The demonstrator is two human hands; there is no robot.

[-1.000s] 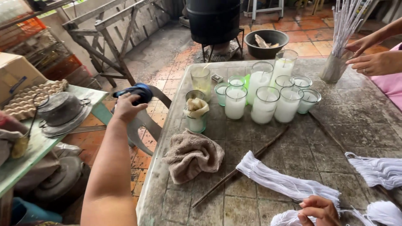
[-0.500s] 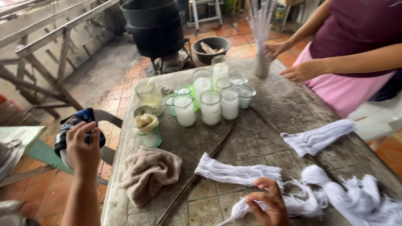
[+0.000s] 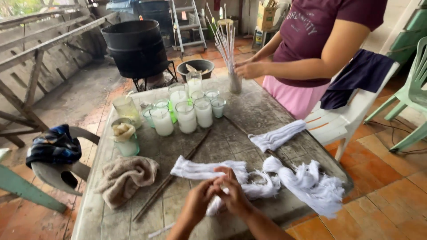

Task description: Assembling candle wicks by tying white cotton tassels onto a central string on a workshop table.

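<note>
Glass candle jars [image 3: 187, 111] stand at the far left of the table [image 3: 249, 115], a crumpled towel [image 3: 126, 178] near-left. String bundles [image 3: 284, 178] lie right, behind them a plastic chair [image 3: 347, 115].

left hand [image 3: 200, 200], right hand [image 3: 233, 195], clasped together

Floor: worn orange tiles [image 3: 382, 186], daylit.
Table: weathered grey slab [image 3: 249, 115].
Seating: white plastic chair [image 3: 351, 120], green chair [image 3: 411, 84] beside it.
Back: wooden railing [image 3: 40, 49], metal stepladder [image 3: 189, 24].

Bare hands [image 3: 220, 195], unsleeved forearms
</note>
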